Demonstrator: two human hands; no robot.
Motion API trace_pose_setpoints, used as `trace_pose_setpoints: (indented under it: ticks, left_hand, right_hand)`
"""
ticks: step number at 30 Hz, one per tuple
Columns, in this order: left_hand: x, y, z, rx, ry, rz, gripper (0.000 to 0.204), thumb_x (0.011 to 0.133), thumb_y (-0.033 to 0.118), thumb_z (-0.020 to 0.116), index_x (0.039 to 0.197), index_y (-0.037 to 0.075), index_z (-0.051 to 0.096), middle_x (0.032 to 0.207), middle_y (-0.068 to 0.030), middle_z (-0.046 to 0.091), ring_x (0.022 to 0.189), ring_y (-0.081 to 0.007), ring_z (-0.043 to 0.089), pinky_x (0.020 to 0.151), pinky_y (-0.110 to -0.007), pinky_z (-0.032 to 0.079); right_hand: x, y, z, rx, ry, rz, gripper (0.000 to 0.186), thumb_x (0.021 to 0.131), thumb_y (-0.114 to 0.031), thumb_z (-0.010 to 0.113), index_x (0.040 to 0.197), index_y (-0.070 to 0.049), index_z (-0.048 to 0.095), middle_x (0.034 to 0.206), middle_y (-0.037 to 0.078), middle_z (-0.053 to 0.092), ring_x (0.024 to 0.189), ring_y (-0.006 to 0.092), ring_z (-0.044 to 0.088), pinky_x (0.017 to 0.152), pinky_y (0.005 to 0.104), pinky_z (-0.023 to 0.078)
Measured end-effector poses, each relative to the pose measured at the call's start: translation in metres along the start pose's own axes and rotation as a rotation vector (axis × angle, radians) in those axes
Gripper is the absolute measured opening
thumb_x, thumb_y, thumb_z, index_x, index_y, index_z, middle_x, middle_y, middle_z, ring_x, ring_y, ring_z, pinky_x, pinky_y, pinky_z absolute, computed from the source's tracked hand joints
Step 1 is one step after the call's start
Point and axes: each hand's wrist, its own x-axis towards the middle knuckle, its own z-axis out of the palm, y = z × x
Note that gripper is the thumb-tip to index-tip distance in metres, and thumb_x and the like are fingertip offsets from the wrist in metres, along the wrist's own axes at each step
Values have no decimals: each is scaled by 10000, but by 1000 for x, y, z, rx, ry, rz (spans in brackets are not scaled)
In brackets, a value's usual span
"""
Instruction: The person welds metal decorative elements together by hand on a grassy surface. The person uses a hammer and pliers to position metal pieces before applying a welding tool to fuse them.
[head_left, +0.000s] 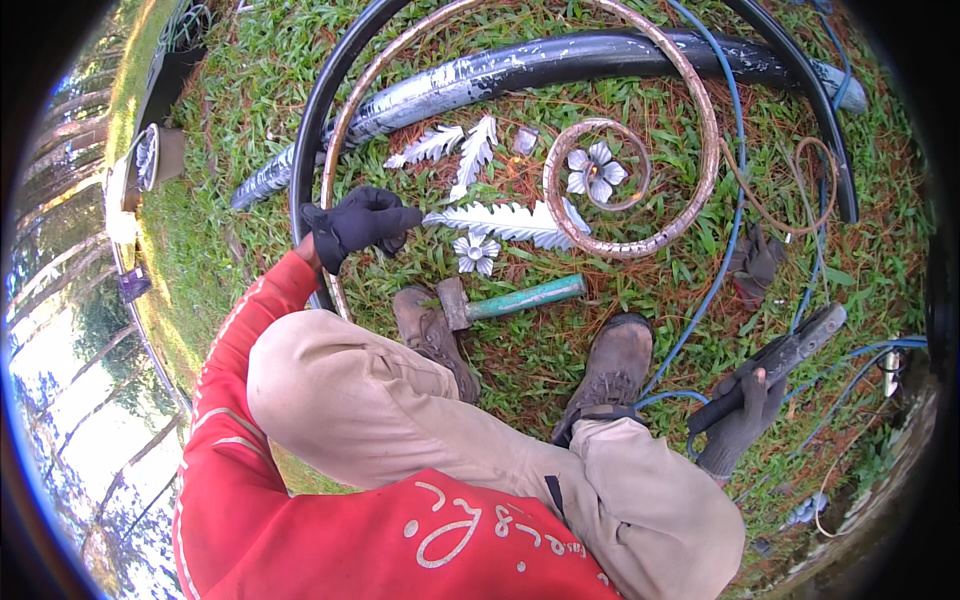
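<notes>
My left hand [360, 225], in a black glove, hangs over the grass beside a silver metal leaf [512, 222]. Its fingers are mostly curled, one reaching to the leaf's pointed tip; whether they touch is unclear. Low on the right, my right hand [740, 415] in a grey glove grips a dark, long tool with a flat end [800, 338]. Below the leaf lies a small silver metal flower [476, 254]. A hammer [525, 299] with a green handle rests by my left boot [432, 330], its head against it.
A brown metal scroll [708, 165] curls around a larger silver flower [595, 172]. Two smaller metal leaves [474, 157] lie left of it. Behind stretches a thick black pipe [560, 62]. Blue hose [738, 110] and a dark glove [757, 262] are on the right.
</notes>
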Motion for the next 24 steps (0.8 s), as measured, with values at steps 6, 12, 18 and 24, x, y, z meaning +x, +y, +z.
trace_pose_setpoints:
  ticks: [6,12,18,24]
  left_hand:
    - [-7,-44,45,-116,-22,-2,283,1053,338,827,1043,57,792,884,-3,759,780,-98,704,712,-306,589]
    - [-9,-31,45,16,-11,62,199,1040,228,836,1151,80,763,910,43,743,782,-52,665,680,-261,546]
    - [-15,45,31,268,-82,164,224,1085,259,766,1009,50,742,796,28,698,691,-65,645,646,-275,529]
    - [-10,99,44,347,-174,389,161,1116,141,727,1215,14,742,1003,24,742,933,-54,660,868,-278,565]
  right_hand:
    - [20,4,-25,-97,77,9,331,984,-116,801,1242,-25,615,833,47,614,651,160,607,573,318,502]
    - [47,52,-74,189,64,70,252,967,-124,778,1154,-42,630,776,47,607,624,178,603,553,334,504]
    - [8,58,-66,-30,89,55,248,923,-96,804,1082,-28,625,783,73,661,583,181,640,547,325,536]
    - [-16,59,-63,-108,88,-23,271,920,-69,834,1098,-17,636,791,63,670,563,159,624,508,313,509]
